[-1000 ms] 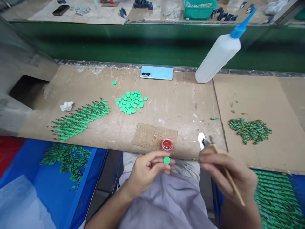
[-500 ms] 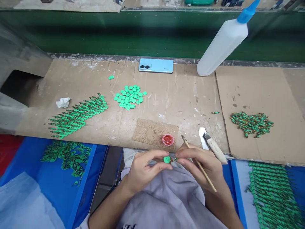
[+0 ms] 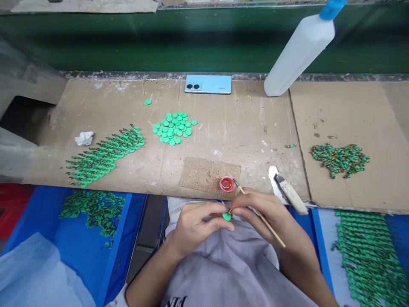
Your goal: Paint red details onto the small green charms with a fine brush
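My left hand [image 3: 194, 224] pinches a small green disc [image 3: 226, 216] just below the table's front edge, over my lap. My right hand [image 3: 268, 215] meets it there, its fingertips on a tiny dark piece at the disc, and also holds a thin wooden brush [image 3: 260, 215] whose tip points up at a small red paint cup [image 3: 227, 183]. The cup sits on a cork pad [image 3: 204, 175].
On the cardboard lie a pile of green discs [image 3: 174, 128], rows of finished green pieces [image 3: 105, 155], a heap of green-and-brown parts [image 3: 340, 157], a blue phone [image 3: 208, 84], a white squeeze bottle [image 3: 297, 53], a knife [image 3: 289, 194] and crumpled paper [image 3: 84, 137]. Blue bins [image 3: 79, 238] flank my lap.
My right hand came in from the right with the brush and a small piece and joined the left hand at the green disc. The view tilted down slightly.
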### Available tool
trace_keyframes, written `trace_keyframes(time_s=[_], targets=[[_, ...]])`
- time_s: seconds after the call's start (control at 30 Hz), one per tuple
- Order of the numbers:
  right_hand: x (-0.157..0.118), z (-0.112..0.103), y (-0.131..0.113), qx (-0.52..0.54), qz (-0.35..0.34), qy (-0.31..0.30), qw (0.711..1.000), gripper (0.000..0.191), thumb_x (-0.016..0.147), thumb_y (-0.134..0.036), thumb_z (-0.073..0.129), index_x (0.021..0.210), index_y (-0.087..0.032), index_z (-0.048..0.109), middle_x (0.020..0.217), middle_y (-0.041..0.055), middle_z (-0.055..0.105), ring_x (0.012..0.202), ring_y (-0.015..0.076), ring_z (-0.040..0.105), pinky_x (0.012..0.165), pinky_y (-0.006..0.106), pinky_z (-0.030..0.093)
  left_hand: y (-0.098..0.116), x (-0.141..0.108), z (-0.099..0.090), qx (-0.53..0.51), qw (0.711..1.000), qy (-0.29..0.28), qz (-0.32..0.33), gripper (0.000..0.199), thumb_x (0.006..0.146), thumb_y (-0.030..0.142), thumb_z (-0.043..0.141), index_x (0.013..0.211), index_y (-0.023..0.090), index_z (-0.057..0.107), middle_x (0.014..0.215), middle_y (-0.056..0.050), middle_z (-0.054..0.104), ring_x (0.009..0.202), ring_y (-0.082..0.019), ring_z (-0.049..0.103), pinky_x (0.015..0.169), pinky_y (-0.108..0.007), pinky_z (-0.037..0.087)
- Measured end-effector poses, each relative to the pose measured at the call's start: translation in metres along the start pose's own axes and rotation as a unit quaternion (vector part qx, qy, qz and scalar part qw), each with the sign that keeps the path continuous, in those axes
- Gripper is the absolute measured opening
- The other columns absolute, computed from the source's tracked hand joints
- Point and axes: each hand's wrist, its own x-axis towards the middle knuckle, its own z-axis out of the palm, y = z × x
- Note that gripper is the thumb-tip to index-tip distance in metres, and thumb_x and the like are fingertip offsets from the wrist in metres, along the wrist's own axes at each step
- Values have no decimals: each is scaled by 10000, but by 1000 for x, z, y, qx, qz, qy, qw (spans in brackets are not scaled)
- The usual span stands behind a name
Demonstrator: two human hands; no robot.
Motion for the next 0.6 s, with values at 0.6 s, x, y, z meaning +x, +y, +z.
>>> trace_keyframes(time_s=[0.6], targets=[[10,-14,-7,43,11,-99,994,265,1112,-333,525,949,-194,681,815,14,716,691,124,626,644,241,490,-15,4,0,-34,989,-40,136,168,858,207,847,818,147,695,651,-2,779,504,-116,719,545,-178,559]])
